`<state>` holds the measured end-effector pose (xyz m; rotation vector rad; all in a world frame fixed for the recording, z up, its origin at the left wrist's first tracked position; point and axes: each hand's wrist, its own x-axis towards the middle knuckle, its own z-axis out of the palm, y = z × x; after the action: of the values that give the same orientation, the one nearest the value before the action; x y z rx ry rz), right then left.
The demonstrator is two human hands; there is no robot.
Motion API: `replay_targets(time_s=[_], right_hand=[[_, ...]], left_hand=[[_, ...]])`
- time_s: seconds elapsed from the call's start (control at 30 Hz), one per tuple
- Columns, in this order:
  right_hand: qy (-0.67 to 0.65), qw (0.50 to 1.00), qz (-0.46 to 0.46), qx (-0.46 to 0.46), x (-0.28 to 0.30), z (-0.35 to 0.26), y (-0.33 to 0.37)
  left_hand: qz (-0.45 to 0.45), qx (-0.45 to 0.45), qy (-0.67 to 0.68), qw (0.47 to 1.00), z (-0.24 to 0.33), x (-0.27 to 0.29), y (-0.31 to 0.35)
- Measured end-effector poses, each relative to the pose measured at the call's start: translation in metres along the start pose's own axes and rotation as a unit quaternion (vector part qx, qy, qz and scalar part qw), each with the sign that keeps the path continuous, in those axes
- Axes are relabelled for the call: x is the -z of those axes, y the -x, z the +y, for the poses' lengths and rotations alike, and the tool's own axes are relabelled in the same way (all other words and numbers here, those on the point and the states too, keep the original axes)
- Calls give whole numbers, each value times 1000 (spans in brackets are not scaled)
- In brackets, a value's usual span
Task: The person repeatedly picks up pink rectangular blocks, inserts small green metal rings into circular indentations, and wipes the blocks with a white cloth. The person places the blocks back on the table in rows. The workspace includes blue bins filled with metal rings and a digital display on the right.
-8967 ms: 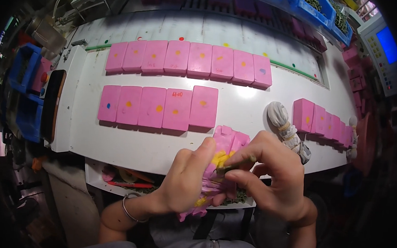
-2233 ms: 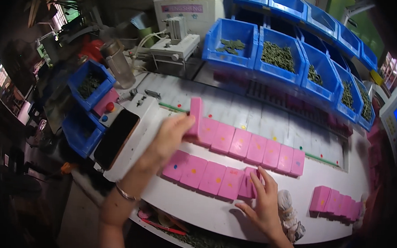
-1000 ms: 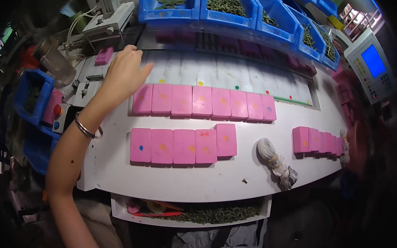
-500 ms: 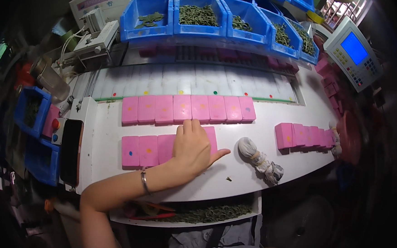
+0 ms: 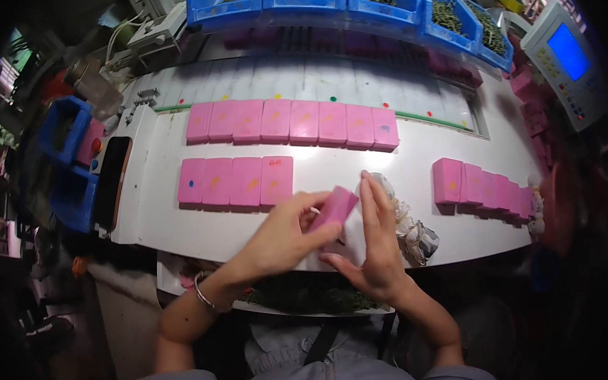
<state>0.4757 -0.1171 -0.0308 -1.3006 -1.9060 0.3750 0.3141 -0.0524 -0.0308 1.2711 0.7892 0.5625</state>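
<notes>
Out at nine o'clock from the held block (image 5: 335, 209), a dark phone (image 5: 113, 178). Closer in, between nine and ten o'clock, a near row (image 5: 245, 181) of four pink blocks, side by side on the white table (image 5: 159, 226). Next, at eight o'clock, the left hand (image 5: 277, 237), wrapped round the held block, thumb on the close side, fingers behind. Up at eleven o'clock, a back row (image 5: 291, 121) of eight pink blocks, with small dabs of colour on top. In the middle, the held block: pink, tilted, at about three o'clock from the near row. Then, between four and five o'clock, the right hand (image 5: 378, 257), fingers straight, thumb spread away, with nothing in its grip. Very close to the held block; cannot tell if touching. At three o'clock, just past the right hand, a wrapped bundle (image 5: 413, 230). Further on, a short row (image 5: 473, 183) of more pink blocks, and up near two o'clock, a screen (image 5: 570, 51).

Looks like the holding step: one block in the left hand, not yet put down. Seems to call next for bringing the right thumb and fingers in round the free side, with the left grip firm.
</notes>
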Motion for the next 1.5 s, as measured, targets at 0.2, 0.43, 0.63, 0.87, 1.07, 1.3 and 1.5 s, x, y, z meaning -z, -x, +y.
replay_targets(time_s=[0.2, 0.43, 0.63, 0.87, 1.07, 1.3, 1.5], right_hand=[[-65, 993, 30, 95, -22, 1, 4], [36, 986, 127, 103, -27, 1, 20], [-24, 971, -5, 240, 6, -12, 30], [-245, 956, 53, -149, 2, -6, -8], [-357, 898, 10, -257, 7, -13, -11], [-356, 886, -114, -275, 22, -10, -20], [-351, 905, -84, -226, 17, -11, -15]], left_hand=[[17, 40, 92, 995, -20, -22, 24], [177, 55, 251, 950, -26, -50, 21], [132, 54, 288, 947, -24, -40, 13], [83, 39, 150, 984, -5, -46, 26], [90, 23, 172, 981, -3, -43, 26], [88, 44, 121, 988, -1, -36, 28], [52, 83, 171, 980, 5, -27, 23]])
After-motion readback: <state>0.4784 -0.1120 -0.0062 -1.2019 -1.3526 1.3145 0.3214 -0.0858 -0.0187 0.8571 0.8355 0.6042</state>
